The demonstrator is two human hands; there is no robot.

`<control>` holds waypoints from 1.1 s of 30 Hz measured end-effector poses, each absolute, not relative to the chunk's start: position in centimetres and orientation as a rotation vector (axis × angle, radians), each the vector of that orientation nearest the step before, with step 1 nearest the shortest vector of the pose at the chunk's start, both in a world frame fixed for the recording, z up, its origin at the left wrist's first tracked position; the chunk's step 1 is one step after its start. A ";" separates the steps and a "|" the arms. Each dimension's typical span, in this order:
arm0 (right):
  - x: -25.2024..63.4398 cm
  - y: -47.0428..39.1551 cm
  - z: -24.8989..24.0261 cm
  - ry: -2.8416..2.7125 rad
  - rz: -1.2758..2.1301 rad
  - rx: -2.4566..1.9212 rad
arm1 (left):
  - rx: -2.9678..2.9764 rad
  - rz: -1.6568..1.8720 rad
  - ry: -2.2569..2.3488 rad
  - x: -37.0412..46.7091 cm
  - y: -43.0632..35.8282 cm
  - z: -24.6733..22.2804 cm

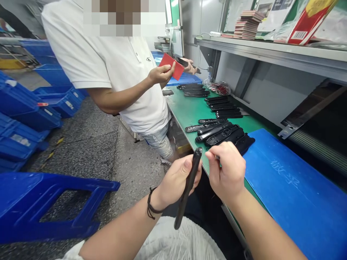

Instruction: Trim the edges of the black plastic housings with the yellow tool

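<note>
**Long black part held up over the bench edge**

The left hand [176, 178] is closed around a long, slim black plastic part [187, 189], thumb laid along its upper stretch, the grip falling above the middle so the lower end hangs free below the palm. Just to the right, the right hand [226, 173] is pinched shut, its fingertips close beside the part's top end; whether they hold anything small I cannot tell. The part runs steeply, its long axis tilted from lower left near the lap to upper right, top end pointing toward the bench.

Going left to right: a blue plastic stool [54, 206] on the speckled floor, stacked blue crates [24, 119], a co-worker in a white polo shirt [114, 61] holding a red card [171, 65], then the green workbench [187, 112] carrying rows of similar black parts [219, 131], a blue mat [292, 187], and a shelf [271, 50] above with a stack of pads
</note>
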State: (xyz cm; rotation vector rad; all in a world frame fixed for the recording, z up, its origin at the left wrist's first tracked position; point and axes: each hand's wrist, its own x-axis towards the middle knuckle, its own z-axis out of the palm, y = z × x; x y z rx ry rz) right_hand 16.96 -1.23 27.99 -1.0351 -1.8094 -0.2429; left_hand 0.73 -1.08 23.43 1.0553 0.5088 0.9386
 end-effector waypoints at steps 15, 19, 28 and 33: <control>18.1 -1.3 28.5 -2.135 -0.389 -1.132 | 1.370 1.079 0.794 0.1 -1.1 23.4; 18.2 -1.3 28.7 -2.128 -0.519 -1.137 | 1.344 1.075 0.823 0.3 -1.2 23.6; 17.4 -1.3 27.6 -2.059 -0.614 -1.112 | 1.298 1.155 0.853 1.0 -0.8 24.4; 17.2 -1.3 27.4 -2.144 -0.548 -1.096 | 1.259 1.200 0.904 1.0 -0.4 24.8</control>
